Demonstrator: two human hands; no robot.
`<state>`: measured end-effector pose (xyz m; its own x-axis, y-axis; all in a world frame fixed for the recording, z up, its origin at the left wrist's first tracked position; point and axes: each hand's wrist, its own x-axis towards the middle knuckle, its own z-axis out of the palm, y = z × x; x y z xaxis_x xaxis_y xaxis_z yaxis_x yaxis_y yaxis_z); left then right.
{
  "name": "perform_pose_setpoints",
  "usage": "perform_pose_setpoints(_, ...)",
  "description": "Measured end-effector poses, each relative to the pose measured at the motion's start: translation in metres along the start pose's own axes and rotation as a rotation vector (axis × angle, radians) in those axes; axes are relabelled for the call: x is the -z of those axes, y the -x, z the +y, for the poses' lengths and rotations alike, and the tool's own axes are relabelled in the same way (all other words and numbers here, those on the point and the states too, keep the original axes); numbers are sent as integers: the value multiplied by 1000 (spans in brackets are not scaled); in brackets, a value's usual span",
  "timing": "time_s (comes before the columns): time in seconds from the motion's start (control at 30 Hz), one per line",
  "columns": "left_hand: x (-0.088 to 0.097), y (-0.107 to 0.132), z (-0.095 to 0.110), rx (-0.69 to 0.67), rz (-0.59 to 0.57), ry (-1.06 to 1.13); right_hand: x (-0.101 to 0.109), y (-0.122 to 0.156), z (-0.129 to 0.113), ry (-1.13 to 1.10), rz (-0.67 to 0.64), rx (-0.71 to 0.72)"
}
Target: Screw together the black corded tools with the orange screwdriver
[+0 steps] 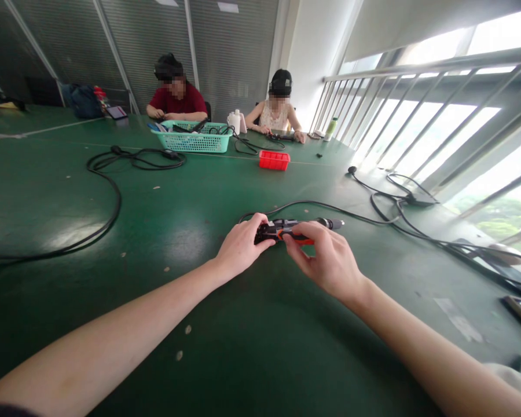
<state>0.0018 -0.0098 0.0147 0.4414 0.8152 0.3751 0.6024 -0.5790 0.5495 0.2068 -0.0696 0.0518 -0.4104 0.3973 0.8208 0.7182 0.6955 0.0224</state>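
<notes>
A black and orange hand tool with a metal tip lies across the green table in front of me, a black cord running from it. My left hand grips its left end with curled fingers. My right hand pinches the orange middle part from the near side. Both hands are closed on the tool.
A red bin and a teal basket stand farther back. Black cables loop at the left and trail at the right. Two other people sit at the far side. A railing and windows run along the right.
</notes>
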Motion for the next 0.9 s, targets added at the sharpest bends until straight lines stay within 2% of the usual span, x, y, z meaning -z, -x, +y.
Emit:
perform_pose_setpoints(0.17, 0, 0, -1, 13, -6, 1, 3, -4, -2, -9, -43, 46)
perform_pose_setpoints(0.43, -1, -1, -2, 5, 0, -10, 4, -3, -1, 85, -7, 60)
perform_pose_setpoints(0.6, -1, -1, -4, 2, -2, -21, 10, -7, -3, 123, -46, 129)
perform_pose_setpoints(0.73, 0, 0, -3, -12, -1, -10, 7, -6, -4, 151, -39, 87)
perform_pose_setpoints(0.9, 2, -1, -2, 16, -23, -1, 1, -1, 4, 149, 13, -90)
